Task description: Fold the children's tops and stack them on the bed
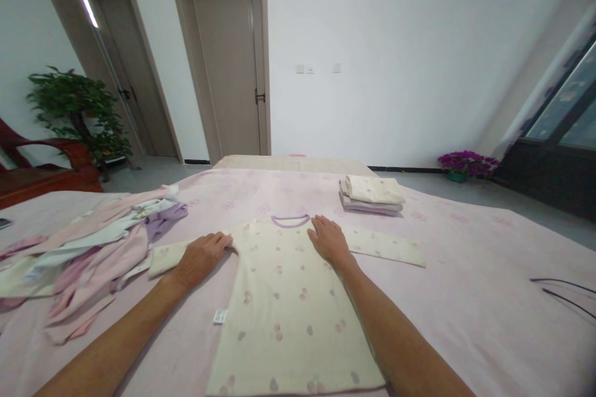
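Shirt (288,298) flat beneath left fingers (218,239) at one shoulder (239,234), grip unclear, and right fingers (323,225), loose, beside the collar (291,225).

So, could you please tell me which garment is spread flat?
The cream top with the lilac neckline, under the left hand and right hand; the others lie in a heap or a folded stack.

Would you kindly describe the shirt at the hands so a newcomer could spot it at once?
On the pale pink flowered cloth, look right of the jumbled clothes and nearer than the folded stack. A cream long-sleeved shirt lies there, the left hand and right hand at its shoulders. Unlike its neighbours, it is spread out flat, showing its lilac neckline.
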`<state>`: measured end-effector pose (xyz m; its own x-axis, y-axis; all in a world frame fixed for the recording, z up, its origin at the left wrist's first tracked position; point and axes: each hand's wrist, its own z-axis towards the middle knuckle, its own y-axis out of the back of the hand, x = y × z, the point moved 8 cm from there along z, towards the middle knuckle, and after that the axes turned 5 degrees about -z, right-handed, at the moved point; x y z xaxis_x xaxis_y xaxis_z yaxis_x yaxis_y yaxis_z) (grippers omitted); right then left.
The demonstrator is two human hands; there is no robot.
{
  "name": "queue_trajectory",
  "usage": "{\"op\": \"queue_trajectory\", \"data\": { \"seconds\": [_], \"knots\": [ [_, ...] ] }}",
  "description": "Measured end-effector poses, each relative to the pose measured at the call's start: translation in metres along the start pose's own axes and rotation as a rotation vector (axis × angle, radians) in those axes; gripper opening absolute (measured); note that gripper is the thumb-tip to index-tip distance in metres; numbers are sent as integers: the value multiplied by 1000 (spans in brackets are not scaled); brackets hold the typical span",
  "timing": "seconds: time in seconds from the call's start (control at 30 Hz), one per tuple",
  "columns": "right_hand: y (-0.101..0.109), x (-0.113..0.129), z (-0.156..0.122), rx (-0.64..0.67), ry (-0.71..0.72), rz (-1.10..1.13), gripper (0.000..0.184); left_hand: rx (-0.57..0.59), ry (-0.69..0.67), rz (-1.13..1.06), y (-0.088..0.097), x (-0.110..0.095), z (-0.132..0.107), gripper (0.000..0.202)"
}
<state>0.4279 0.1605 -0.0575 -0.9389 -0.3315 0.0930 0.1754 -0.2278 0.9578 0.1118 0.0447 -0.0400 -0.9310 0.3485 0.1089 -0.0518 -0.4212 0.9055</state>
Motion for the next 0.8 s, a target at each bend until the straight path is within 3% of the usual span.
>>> {"op": "queue_trajectory", "data": {
  "seconds": [0.2, 0.33, 0.43, 0.6, 0.8],
  "knots": [
    [1, 0, 0, -24, 9, 6, 48, 14, -45, 12, -5, 8, 1, 18],
    [1, 0, 0, -26, 6, 10, 48, -7, -64, 132, 7, 8, 3, 19],
    [2, 0, 0, -27, 5, 14, 48, -80, -6, 158, 19, 15, 0, 18],
    [3, 1, -1, -12, 11, 13, 47, -146, 79, 52, 23, 39, -14, 24],
    [2, 0, 0, -15, 8, 13, 47, -181, 3, -55, 23, 49, -26, 20]
  ]
}}
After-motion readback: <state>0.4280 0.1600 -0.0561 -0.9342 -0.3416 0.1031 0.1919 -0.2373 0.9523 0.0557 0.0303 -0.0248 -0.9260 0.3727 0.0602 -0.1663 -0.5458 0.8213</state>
